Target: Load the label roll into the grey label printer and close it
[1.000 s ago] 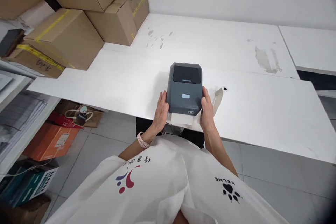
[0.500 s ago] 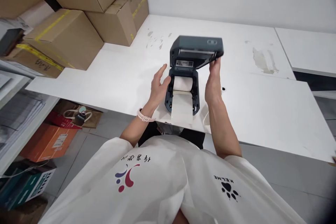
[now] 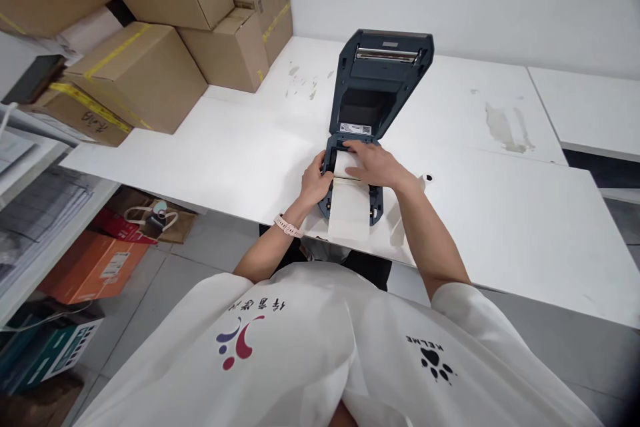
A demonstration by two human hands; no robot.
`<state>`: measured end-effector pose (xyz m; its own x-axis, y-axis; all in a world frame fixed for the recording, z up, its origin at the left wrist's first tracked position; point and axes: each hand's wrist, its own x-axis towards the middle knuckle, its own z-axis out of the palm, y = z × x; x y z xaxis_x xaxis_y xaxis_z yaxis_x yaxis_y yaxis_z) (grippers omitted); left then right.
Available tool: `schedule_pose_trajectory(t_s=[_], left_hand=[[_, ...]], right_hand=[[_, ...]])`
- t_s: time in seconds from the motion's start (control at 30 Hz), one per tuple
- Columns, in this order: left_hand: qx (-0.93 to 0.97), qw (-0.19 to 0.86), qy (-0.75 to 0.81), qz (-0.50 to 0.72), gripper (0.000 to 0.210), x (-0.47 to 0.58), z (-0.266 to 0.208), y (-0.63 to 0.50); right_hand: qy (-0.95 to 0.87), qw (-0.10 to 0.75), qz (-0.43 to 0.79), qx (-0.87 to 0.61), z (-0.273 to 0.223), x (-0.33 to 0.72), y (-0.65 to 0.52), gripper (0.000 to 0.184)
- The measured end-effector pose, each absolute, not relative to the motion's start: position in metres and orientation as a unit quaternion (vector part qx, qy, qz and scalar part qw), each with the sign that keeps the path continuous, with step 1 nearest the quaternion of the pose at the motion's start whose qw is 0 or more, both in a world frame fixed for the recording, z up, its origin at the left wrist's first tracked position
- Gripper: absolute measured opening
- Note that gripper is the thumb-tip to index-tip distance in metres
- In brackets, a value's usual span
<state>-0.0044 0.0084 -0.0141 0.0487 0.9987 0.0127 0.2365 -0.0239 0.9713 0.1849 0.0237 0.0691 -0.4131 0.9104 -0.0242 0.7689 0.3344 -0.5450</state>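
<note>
A dark blue-grey label printer (image 3: 377,210) stands near the table's front edge, its lid (image 3: 387,73) swung up and back. Inside the base lies a white paper roll (image 3: 345,161), and a strip of paper (image 3: 349,210) runs from it over the front. My left hand (image 3: 316,181) grips the left side wall of the base, thumb at the inner rim. Reaching in from the right, my right hand (image 3: 377,163) holds the roll, with fingers across its back and the thumb at its front. Part of the roll is hidden under that hand.
Cardboard boxes (image 3: 140,73) are stacked at the left back of the white table (image 3: 480,213). A small white object with a black spot (image 3: 427,178) lies by my right forearm. Below left, an orange box (image 3: 95,267) sits under a shelf.
The printer's lid has swung further up and back. My right hand has left the lid and moved down to the roll. My left hand has closed in on the base's side.
</note>
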Motion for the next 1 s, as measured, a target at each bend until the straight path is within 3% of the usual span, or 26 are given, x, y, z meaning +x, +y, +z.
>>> schedule_pose_trajectory(t_s=[0.1, 0.2, 0.27, 0.4, 0.57, 0.63, 0.8, 1.0], left_hand=[[0.587, 0.43, 0.545, 0.416, 0.078, -0.004, -0.016, 0.01], [0.589, 0.429, 0.547, 0.412, 0.078, -0.004, -0.015, 0.01], [0.588, 0.428, 0.552, 0.406, 0.077, -0.005, -0.013, 0.008], [0.587, 0.437, 0.548, 0.404, 0.077, -0.006, -0.012, 0.005], [0.585, 0.443, 0.537, 0.416, 0.075, -0.007, -0.014, 0.005], [0.585, 0.445, 0.532, 0.421, 0.075, -0.007, -0.016, 0.005], [0.575, 0.449, 0.537, 0.425, 0.076, -0.006, -0.019, 0.007], [0.574, 0.448, 0.533, 0.431, 0.077, -0.006, -0.021, 0.008]], right_hand=[[-0.809, 0.004, 0.23, -0.542, 0.066, 0.171, 0.044, 0.093], [-0.802, -0.03, 0.246, -0.543, 0.073, 0.168, 0.055, 0.102], [-0.807, 0.008, 0.298, -0.51, 0.082, 0.178, 0.052, 0.103], [-0.803, 0.161, 0.381, -0.429, 0.11, 0.228, 0.026, 0.096], [-0.746, 0.253, 0.313, -0.531, 0.124, 0.303, 0.003, 0.086], [-0.712, 0.261, 0.31, -0.574, 0.11, 0.323, 0.009, 0.081], [-0.624, 0.344, 0.406, -0.572, 0.046, 0.342, 0.05, 0.094], [-0.589, 0.356, 0.451, -0.568, 0.009, 0.351, 0.061, 0.095]])
